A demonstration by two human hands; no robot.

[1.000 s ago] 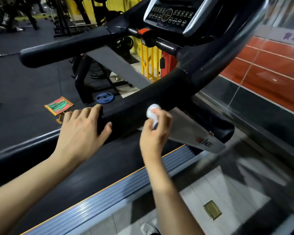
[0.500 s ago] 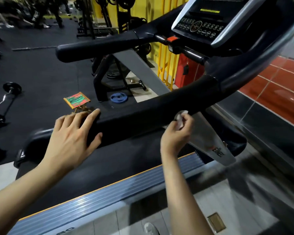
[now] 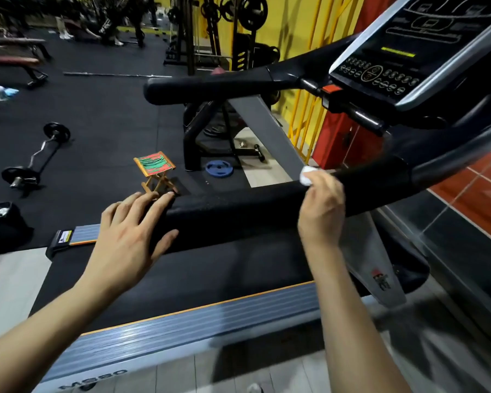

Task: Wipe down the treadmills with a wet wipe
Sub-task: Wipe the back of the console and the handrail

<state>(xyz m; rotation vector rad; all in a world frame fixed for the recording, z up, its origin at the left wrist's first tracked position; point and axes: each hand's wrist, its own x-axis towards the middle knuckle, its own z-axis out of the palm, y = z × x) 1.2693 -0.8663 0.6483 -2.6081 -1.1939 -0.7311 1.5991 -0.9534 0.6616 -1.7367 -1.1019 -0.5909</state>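
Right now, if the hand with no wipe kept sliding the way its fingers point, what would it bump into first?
Probably nothing on the rail. The left hand rests on the end of the near handrail, fingers pointing off it toward the little folding stool on the floor. The stool sits lower and farther, so depth is unclear.

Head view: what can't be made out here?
- Wet wipe: mostly hidden inside the right hand; only a wad shows.
- Contact between wipe and near handrail: hidden by the right hand.
- Console: cut off by the top and right edges; button labels too small.
- Upright logo: blurred.
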